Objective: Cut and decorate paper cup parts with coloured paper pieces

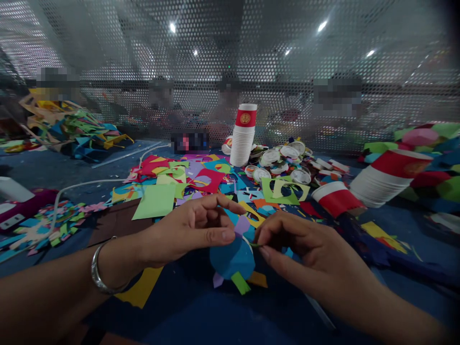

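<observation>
"Left hand (201,227)?"
"Thumb and fingers close over the upper edge of the blue paper disc (232,258); whether they pinch it, cannot tell."
"Right hand (309,254)?"
"Thumb and forefinger pinch a small green strip (255,245) at the disc's right edge."
"Disc's position?"
"Between both hands, above the blue table (201,316), short of the paper scraps (212,179)."

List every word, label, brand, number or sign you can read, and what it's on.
No words, brands or numbers are legible.
Gold round emblem on upright cup stack: character-like, too small to read for certain.
Mark on tilted cup stack at right: too blurred to read.
Dark patch behind the paper scraps: pixelated, unreadable.
</observation>
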Available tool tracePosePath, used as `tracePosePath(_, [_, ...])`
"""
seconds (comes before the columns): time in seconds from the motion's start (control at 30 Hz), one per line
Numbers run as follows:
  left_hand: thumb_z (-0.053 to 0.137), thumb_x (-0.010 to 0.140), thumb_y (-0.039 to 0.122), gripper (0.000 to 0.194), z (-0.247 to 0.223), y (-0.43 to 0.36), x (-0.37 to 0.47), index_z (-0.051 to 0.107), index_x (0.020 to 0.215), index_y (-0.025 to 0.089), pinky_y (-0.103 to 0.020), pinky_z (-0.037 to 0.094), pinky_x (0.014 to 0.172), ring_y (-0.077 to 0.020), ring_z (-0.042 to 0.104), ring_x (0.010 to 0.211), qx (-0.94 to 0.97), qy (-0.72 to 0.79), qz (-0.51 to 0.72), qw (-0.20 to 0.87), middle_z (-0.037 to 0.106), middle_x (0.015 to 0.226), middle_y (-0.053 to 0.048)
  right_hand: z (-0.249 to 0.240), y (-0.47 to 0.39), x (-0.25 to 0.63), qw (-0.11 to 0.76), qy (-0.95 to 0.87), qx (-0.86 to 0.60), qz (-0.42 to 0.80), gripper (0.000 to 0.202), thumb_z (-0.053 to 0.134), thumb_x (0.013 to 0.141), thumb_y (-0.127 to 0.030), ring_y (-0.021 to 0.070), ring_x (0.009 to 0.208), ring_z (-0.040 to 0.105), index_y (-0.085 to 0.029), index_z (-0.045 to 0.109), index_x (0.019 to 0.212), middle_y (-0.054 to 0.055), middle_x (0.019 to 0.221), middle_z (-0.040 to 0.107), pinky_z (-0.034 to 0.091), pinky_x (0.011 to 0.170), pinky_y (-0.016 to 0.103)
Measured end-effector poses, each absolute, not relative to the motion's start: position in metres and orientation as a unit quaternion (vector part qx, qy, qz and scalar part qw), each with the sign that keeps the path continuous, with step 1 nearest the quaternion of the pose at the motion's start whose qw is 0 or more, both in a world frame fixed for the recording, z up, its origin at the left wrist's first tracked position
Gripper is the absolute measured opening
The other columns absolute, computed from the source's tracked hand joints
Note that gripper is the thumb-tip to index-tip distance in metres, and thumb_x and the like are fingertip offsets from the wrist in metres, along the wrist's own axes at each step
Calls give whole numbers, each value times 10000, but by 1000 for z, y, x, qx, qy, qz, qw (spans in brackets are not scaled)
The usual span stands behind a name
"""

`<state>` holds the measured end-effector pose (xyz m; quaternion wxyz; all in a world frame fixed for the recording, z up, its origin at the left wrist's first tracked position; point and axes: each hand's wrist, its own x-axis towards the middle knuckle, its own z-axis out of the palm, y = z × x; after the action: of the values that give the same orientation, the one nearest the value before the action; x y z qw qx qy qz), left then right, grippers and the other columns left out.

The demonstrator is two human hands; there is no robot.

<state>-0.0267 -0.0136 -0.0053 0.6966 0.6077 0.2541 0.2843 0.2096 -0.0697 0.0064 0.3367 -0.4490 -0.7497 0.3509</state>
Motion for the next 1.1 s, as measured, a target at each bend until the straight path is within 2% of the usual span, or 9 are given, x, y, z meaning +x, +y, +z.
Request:
tracePosePath(0.17, [774, 864, 341, 390, -4, -12, -25, 612, 1193, 208, -215, 416, 702, -90, 532, 764, 636, 304, 288, 648, 592, 852, 25, 8, -68, 211, 299, -728, -461, 411, 38, 596, 866, -205, 134, 674, 571, -218, 601, 832, -19, 737, 621, 452, 599, 234])
tracePosePath(0.4, [760, 862, 416, 431, -7, -14, -26, 576, 1205, 232, -241, 426, 727, -118, 546, 823, 684, 322, 260, 600, 595, 899, 20, 1, -66, 209, 226, -720, -479, 448, 44, 613, 847, -203, 113, 611, 520, -217, 578, 824, -44, 687, 570, 403, 559, 215])
tracePosePath(0.6, [783, 837, 415, 467, -9, -16, -26, 572, 1215, 240, -239, 439, 721, -125, 561, 831, 690, 323, 252, 596, 599, 902, 17, -3, -68, 208, 218, -709, -479, 469, 61, 621, 875, -237, 99, 590, 530, -211, 579, 839, -44, 674, 578, 402, 546, 202])
tracePosePath(0.77, [791, 825, 420, 474, -10, -17, -24, 575, 1206, 239, -241, 450, 715, -133, 576, 833, 690, 314, 248, 603, 613, 904, 9, -3, -67, 207, 213, -697, -487, 482, 55, 635, 843, -218, 106, 597, 554, -214, 581, 839, -45, 685, 585, 428, 554, 208])
tracePosePath(1.1, [800, 818, 419, 504, -11, -19, -24, 575, 1236, 251, -226, 424, 670, -123, 567, 804, 687, 300, 241, 616, 608, 904, 11, -4, -67, 206, 195, -723, -484, 452, 46, 608, 831, -169, 98, 616, 493, -195, 575, 811, -46, 695, 548, 387, 559, 205])
